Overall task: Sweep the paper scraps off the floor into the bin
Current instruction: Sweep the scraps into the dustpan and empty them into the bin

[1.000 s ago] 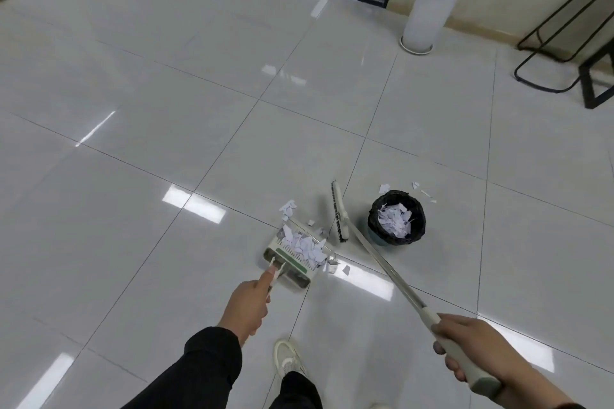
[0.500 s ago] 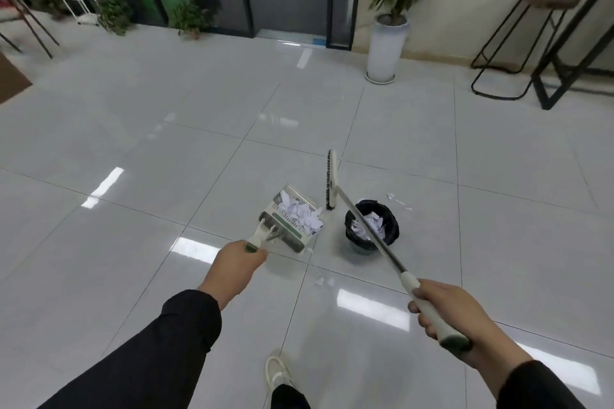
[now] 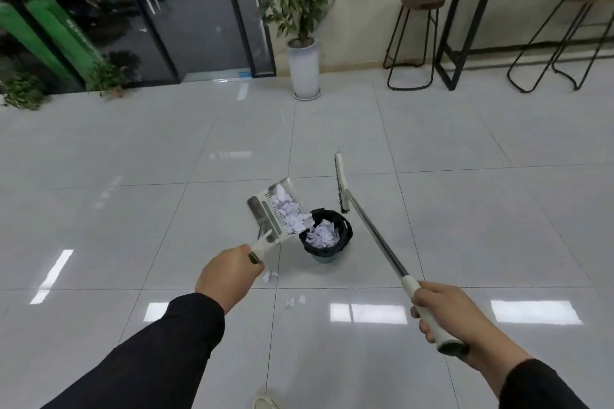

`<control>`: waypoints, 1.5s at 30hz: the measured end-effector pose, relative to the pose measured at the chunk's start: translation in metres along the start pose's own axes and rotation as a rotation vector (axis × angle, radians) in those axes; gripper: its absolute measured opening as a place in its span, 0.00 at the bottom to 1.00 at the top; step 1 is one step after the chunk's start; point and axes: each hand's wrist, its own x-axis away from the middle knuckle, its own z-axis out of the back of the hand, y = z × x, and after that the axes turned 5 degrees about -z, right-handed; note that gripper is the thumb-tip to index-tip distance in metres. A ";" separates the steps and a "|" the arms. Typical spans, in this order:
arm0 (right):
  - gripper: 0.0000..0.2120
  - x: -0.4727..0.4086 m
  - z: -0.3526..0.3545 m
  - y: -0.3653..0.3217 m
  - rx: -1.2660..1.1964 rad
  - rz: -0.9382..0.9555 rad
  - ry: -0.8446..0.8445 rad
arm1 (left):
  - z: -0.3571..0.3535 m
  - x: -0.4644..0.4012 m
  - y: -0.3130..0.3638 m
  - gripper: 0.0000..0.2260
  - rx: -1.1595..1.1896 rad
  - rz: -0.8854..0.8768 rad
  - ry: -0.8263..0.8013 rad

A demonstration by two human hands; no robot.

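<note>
Scraps of white paper (image 3: 292, 209) now lie on a raised white-and-green plastic dustpan (image 3: 274, 206), which a second ago sat flat on the glossy grey tiled floor (image 3: 133, 209) and has since been lifted and carried over to the small round bin lined with a black bag (image 3: 327, 236). Its lower corner now hangs at the bin's left rim, tilted so the pile slides toward the opening; the bin already holds a heap of white scraps. That suggests the emptying step is under way, though a few stray scraps (image 3: 269, 276) lie on the floor just in front of the bin, so another sweep looks needed. The left hand (image 3: 229, 271) reaches forward from a dark sleeve, its fingers closed round the dustpan's short white handle, wrist turned to tip the pan. The right hand (image 3: 442, 312) is wrapped shut round the white grip of a long metal-shafted broom (image 3: 365, 216), whose head hangs behind and right of the bin, apparently clear of the floor.
</note>
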 end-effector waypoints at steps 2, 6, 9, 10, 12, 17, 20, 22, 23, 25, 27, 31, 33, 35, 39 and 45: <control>0.11 -0.003 0.007 0.007 -0.015 -0.023 -0.001 | -0.009 -0.006 0.014 0.11 -0.080 -0.073 -0.014; 0.11 -0.007 0.011 0.025 -0.066 -0.062 -0.004 | -0.030 -0.018 0.036 0.10 -0.238 -0.241 -0.023; 0.11 -0.012 0.010 0.037 -0.101 -0.088 -0.010 | -0.051 -0.025 0.042 0.11 -0.356 -0.344 -0.024; 0.10 -0.011 0.007 0.037 -0.093 -0.083 -0.025 | -0.053 -0.025 0.042 0.12 -0.374 -0.358 -0.015; 0.11 -0.014 0.009 0.045 -0.113 -0.101 -0.021 | -0.066 -0.031 0.049 0.12 -0.417 -0.410 -0.021; 0.12 -0.016 0.011 0.049 -0.116 -0.119 -0.029 | -0.087 -0.036 0.051 0.10 -0.451 -0.476 -0.004; 0.13 -0.015 0.013 0.051 -0.095 -0.123 -0.036 | -0.096 -0.045 0.047 0.20 -0.522 -0.568 0.034; 0.14 -0.015 0.014 0.052 -0.085 -0.115 -0.033 | -0.091 -0.049 0.051 0.22 -0.497 -0.601 0.016; 0.14 -0.014 0.015 0.053 -0.089 -0.116 -0.034 | -0.089 -0.049 0.054 0.22 -0.505 -0.618 0.000; 0.14 -0.012 0.015 0.054 -0.077 -0.108 -0.040 | -0.087 -0.048 0.057 0.22 -0.519 -0.640 -0.001; 0.14 -0.010 0.016 0.055 -0.087 -0.094 -0.043 | -0.084 -0.051 0.062 0.23 -0.546 -0.684 -0.009; 0.13 -0.008 0.016 0.056 -0.084 -0.081 -0.044 | -0.081 -0.051 0.062 0.26 -0.617 -0.665 -0.060; 0.12 -0.007 0.015 0.056 -0.104 -0.077 -0.038 | -0.077 -0.054 0.060 0.26 -0.646 -0.669 -0.027; 0.11 -0.005 0.013 0.056 -0.103 -0.063 -0.035 | -0.072 -0.054 0.060 0.25 -0.613 -0.694 0.002; 0.09 0.001 0.009 0.054 -0.109 -0.048 -0.037 | -0.062 -0.049 0.062 0.22 -0.606 -0.694 0.045; 0.05 0.008 -0.003 0.047 -0.098 -0.029 -0.046 | -0.041 -0.039 0.053 0.22 -0.600 -0.685 0.085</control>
